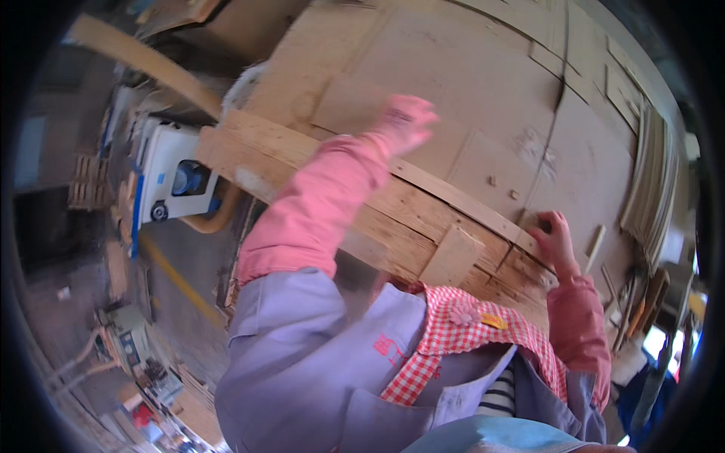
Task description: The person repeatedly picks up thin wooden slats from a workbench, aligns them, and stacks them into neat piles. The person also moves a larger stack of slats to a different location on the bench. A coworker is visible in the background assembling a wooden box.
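My left hand (405,124), in a pink glove, is held out over a thin brown board (351,106) on the worktable. Motion blurs it, but its fingers stretch out to the right with nothing seen in them. My right hand (557,240) is at the right end of a long narrow wooden strip (461,200), its fingers curled by the strip's edge. What lies between those fingers, if anything, is hidden. The strip runs along the table's near edge, next to thick planks (400,208). A short flat board (451,257) lies across these planks.
Small wood bits (513,194) lie on the wide sheet surface (438,68). Thin sheets (648,177) are stacked at the far right. To the left stands a white machine (177,170) with a blue part, beside a floor marked with a yellow line (181,279).
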